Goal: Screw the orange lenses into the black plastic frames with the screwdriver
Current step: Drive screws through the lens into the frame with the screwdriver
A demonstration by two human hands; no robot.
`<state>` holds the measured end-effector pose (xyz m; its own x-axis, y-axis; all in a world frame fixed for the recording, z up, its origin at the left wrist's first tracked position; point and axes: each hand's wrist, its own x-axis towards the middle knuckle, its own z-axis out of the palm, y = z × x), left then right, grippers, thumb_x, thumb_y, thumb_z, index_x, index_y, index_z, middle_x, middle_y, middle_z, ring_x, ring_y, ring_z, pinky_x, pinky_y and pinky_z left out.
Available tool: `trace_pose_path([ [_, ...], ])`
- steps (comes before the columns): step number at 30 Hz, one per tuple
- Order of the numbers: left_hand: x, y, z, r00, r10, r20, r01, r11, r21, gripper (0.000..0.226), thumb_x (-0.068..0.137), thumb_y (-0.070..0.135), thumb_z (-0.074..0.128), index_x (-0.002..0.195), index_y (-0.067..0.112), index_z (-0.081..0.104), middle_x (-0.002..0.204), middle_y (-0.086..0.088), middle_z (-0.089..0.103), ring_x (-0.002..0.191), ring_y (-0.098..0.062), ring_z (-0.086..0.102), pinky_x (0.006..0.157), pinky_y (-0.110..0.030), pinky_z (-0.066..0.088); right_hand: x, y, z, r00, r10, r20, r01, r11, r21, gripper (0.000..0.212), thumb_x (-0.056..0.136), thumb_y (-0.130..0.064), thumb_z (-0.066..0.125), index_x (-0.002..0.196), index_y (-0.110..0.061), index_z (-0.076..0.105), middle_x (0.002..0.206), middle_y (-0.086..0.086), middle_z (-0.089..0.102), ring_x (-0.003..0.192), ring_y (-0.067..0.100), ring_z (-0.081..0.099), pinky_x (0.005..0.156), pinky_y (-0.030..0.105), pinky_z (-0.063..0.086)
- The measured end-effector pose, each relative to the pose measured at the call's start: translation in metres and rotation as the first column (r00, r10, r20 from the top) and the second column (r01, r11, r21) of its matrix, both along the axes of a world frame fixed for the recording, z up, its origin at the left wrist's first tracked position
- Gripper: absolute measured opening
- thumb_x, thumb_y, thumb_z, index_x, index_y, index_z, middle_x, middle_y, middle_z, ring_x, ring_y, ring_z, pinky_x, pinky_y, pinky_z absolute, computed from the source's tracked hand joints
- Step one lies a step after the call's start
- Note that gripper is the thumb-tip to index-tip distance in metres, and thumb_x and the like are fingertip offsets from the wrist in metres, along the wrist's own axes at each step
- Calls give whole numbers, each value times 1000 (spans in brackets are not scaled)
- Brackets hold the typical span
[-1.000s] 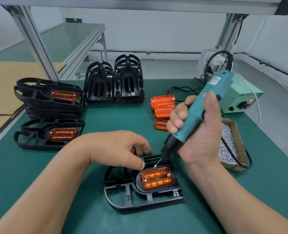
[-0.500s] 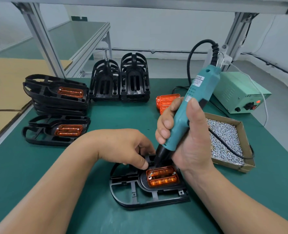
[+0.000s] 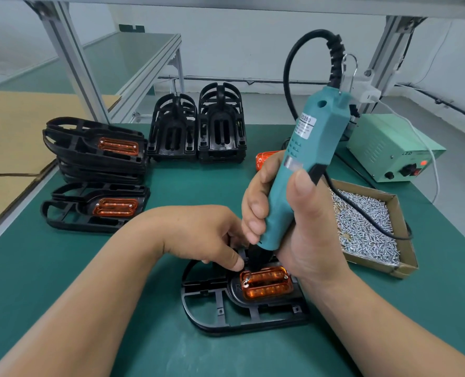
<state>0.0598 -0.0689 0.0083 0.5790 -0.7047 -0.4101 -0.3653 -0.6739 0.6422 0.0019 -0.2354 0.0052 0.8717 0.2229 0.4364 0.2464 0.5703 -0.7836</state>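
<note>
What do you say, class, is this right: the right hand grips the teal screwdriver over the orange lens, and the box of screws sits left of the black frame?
Wrong side. The head view shows the box of screws right of the black frame; the right hand does grip the teal screwdriver over the orange lens.

Head camera — faces forward-down, close over bench (image 3: 198,186).

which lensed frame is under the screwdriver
The front frame, flat beneath the screwdriver; the stacked frame and the left frame lie far from it.
</note>
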Motion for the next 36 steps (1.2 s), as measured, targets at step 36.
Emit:
trace_pose_path([
  [36, -9, -5, 4, 997, 21, 70, -17, 998, -57, 42, 91, 13, 74, 65, 42, 61, 69, 22, 61, 68, -1, 55, 71, -21, 47, -5, 7, -4, 998, 1, 69, 8, 992, -123, 54, 89, -61, 79, 105, -15, 54, 71, 9, 50, 51, 22, 46, 52, 33, 44],
])
